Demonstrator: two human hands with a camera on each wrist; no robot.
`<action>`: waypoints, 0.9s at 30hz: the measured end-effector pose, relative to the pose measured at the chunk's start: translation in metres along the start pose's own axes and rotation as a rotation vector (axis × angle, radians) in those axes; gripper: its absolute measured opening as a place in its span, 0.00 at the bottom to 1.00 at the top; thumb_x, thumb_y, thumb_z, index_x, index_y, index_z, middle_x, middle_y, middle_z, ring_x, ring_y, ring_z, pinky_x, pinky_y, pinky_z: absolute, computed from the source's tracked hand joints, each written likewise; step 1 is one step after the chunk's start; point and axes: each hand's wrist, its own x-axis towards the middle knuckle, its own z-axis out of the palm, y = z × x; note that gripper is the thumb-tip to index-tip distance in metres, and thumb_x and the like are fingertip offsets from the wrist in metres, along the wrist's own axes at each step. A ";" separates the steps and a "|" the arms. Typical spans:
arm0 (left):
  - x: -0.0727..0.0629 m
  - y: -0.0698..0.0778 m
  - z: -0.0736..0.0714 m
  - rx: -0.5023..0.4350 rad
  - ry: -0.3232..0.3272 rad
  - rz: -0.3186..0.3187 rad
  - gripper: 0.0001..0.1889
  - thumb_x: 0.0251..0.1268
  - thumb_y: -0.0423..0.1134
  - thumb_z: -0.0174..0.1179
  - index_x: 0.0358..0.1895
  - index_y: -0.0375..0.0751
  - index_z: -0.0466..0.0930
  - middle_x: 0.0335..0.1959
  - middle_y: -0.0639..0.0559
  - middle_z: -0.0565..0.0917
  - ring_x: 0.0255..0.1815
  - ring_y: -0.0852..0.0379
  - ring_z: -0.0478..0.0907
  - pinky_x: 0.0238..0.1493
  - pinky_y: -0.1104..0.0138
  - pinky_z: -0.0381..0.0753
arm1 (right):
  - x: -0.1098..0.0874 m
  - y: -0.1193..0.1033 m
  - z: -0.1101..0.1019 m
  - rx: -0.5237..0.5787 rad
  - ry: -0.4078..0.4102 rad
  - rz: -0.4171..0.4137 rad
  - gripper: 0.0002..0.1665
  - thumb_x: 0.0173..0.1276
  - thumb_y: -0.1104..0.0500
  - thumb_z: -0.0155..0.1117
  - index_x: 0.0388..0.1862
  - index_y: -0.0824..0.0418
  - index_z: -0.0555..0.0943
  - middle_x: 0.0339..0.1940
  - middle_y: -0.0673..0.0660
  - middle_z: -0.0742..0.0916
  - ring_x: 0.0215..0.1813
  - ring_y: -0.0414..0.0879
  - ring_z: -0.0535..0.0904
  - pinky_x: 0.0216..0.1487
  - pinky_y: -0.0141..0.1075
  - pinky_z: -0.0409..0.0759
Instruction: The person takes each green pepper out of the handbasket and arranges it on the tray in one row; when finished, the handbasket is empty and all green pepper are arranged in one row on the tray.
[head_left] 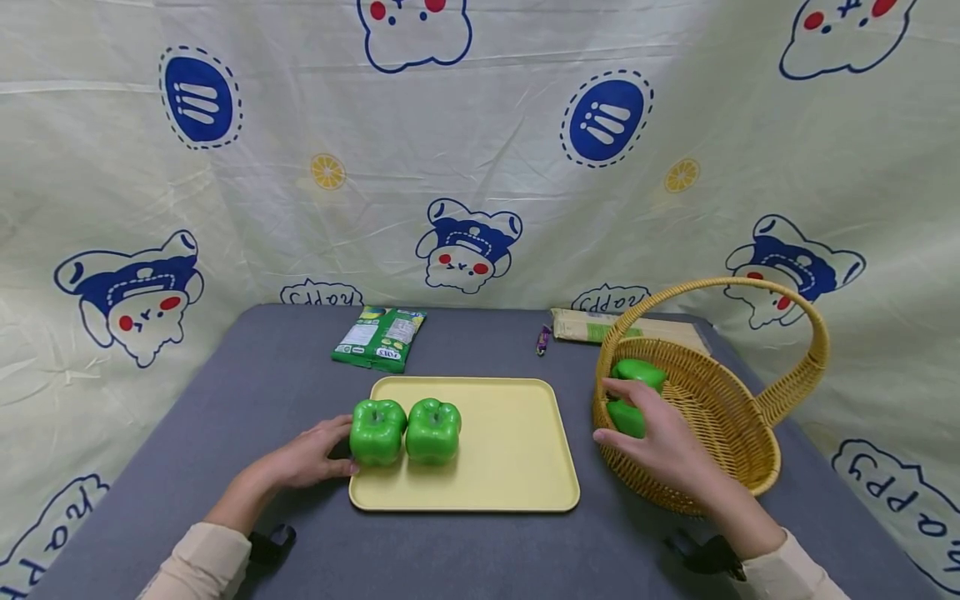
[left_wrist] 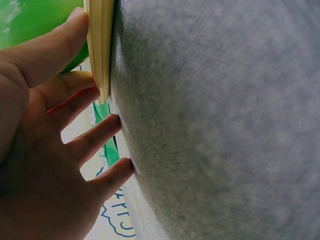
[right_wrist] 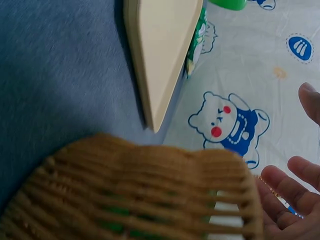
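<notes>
Two green bell peppers, one on the left [head_left: 377,433] and one beside it [head_left: 433,432], stand on the left part of a pale yellow tray [head_left: 510,450]. My left hand [head_left: 318,454] is at the tray's left edge, its thumb and fingertips against the rim and two other fingers touching the cloth in the left wrist view. Over the near left side of a wicker basket [head_left: 723,408] hovers my right hand [head_left: 663,433], fingers apart and nothing held. Inside that basket lie green peppers, a far one [head_left: 640,372] and a nearer one [head_left: 626,418], partly hidden by the hand.
Behind the tray lies a green snack bag [head_left: 381,337]. A small purple wrapped item [head_left: 543,340] and a beige flat package [head_left: 581,325] lie at the back, the package partly behind the basket. The basket's tall handle [head_left: 817,342] arches up. A printed curtain [head_left: 487,125] hangs behind the grey table [head_left: 465,558].
</notes>
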 end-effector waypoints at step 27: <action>-0.001 0.002 0.000 0.003 -0.009 -0.002 0.36 0.57 0.45 0.66 0.65 0.30 0.65 0.68 0.32 0.64 0.68 0.31 0.60 0.64 0.38 0.61 | -0.007 0.038 -0.014 0.003 -0.101 -0.012 0.37 0.61 0.46 0.66 0.64 0.63 0.69 0.62 0.62 0.78 0.61 0.61 0.73 0.53 0.57 0.74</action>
